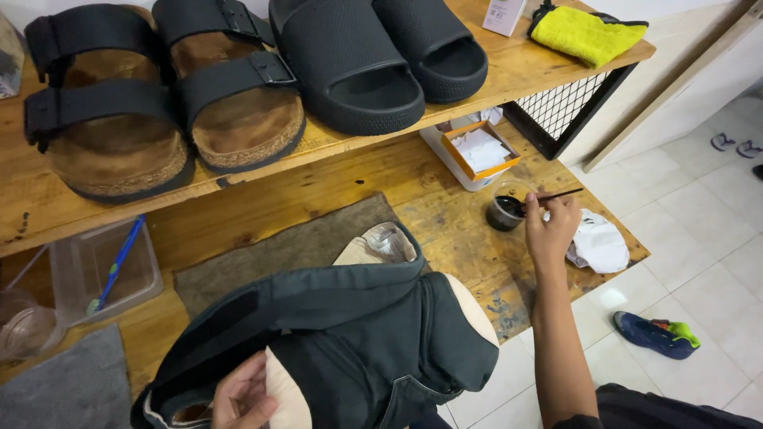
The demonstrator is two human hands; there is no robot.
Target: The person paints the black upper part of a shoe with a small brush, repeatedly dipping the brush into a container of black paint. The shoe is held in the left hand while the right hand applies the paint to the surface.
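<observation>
The left hand (242, 397) is sitting at the bottom edge, its fingers closing on the dark boot (334, 342), which is lying on its side over the front of the wooden bench (445, 214), cream sole edge showing and stuffing filling its opening. Just behind the boot a brown mat (270, 254) is lying flat on the bench. The right hand (550, 230) is reaching out past the boot, pinching a thin brush (548, 197) between fingers and thumb; the brush tip is dipping into a small cup (506, 208) of dark liquid standing on the bench. A crumpled white cloth (600, 245) is lying just beside that hand. To the left a clear tub (103, 270) is holding a blue-handled tool. Behind the cup an orange-rimmed box (477, 151) is sitting under the shelf (524, 67). On the shelf, two cork sandals (159, 103), two black slides (381, 56) and a yellow cloth (584, 32) are resting. A blue shoe (656, 334) is lying on the tiled floor.
</observation>
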